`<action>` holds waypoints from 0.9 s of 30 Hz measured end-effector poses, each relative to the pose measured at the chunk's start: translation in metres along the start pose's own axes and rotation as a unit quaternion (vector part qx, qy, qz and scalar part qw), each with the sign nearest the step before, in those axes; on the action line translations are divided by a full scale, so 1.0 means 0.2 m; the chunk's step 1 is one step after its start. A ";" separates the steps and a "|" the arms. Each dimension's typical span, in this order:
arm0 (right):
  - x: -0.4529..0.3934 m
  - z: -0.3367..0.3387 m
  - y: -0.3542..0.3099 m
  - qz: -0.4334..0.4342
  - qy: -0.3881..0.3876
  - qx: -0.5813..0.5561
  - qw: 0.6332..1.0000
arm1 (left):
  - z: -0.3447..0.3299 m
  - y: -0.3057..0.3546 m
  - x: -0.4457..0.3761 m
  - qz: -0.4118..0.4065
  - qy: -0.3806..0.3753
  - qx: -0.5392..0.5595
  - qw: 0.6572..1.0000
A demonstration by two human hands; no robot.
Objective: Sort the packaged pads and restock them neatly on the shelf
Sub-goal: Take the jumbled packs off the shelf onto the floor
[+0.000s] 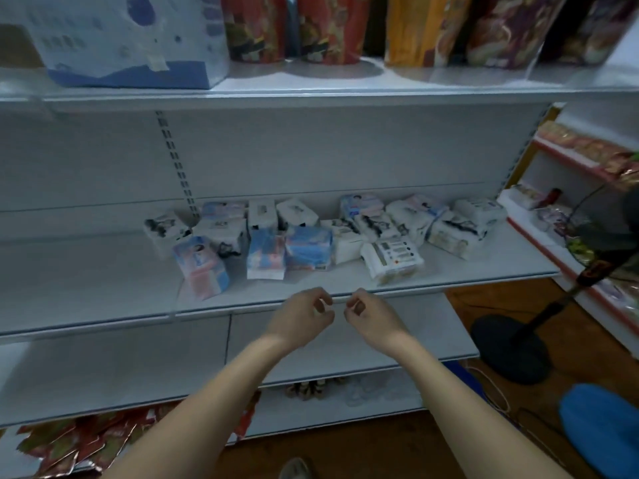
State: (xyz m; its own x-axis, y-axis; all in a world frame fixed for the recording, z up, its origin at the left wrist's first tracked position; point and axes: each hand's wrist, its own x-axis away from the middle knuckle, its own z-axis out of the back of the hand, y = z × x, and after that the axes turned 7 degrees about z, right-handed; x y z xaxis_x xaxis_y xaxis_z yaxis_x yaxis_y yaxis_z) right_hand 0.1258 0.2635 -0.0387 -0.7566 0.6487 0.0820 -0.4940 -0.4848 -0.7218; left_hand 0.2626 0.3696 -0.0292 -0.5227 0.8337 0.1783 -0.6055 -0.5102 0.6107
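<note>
Many pad packs (321, 233) lie jumbled along the middle shelf (103, 281), long axes pointing every way, some flat, some tilted; their print is too blurred to read. Left hand (302, 318) and right hand (371, 314) hover near the shelf's front edge, fingers loosely curled, holding nothing.

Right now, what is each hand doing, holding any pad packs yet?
Left hand: empty, fingers loosely curled, in front of the shelf edge.
Right hand: empty, fingers loosely curled, beside the left.
The pad packs all lie on the shelf.
</note>
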 end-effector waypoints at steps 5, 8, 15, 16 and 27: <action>-0.19 0.42 0.19 -0.024 0.091 0.016 0.995 | -0.06 0.30 -0.41 -0.097 0.012 -0.013 0.995; -0.31 0.65 0.30 -0.042 0.183 0.027 0.982 | -0.12 0.48 -0.58 -0.154 0.000 -0.072 0.985; -0.46 0.95 0.61 -0.102 0.209 0.168 0.958 | -0.31 0.64 -0.77 -0.160 -0.018 -0.227 0.960; -0.48 0.99 0.66 -0.109 0.205 0.178 0.956 | -0.32 0.66 -0.80 -0.164 -0.007 -0.247 0.955; -0.81 1.27 0.98 -0.101 0.005 0.221 0.970 | -0.32 0.81 -0.92 -0.046 -0.066 -0.045 0.996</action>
State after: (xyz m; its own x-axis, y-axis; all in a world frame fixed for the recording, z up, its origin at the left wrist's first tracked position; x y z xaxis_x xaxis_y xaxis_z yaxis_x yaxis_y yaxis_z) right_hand 0.0438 -0.0858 -0.0194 -0.6226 0.7608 0.1835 -0.7687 -0.5504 -0.3259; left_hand 0.2218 0.1206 -0.0124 -0.3830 0.8950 0.2289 -0.7016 -0.4430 0.5581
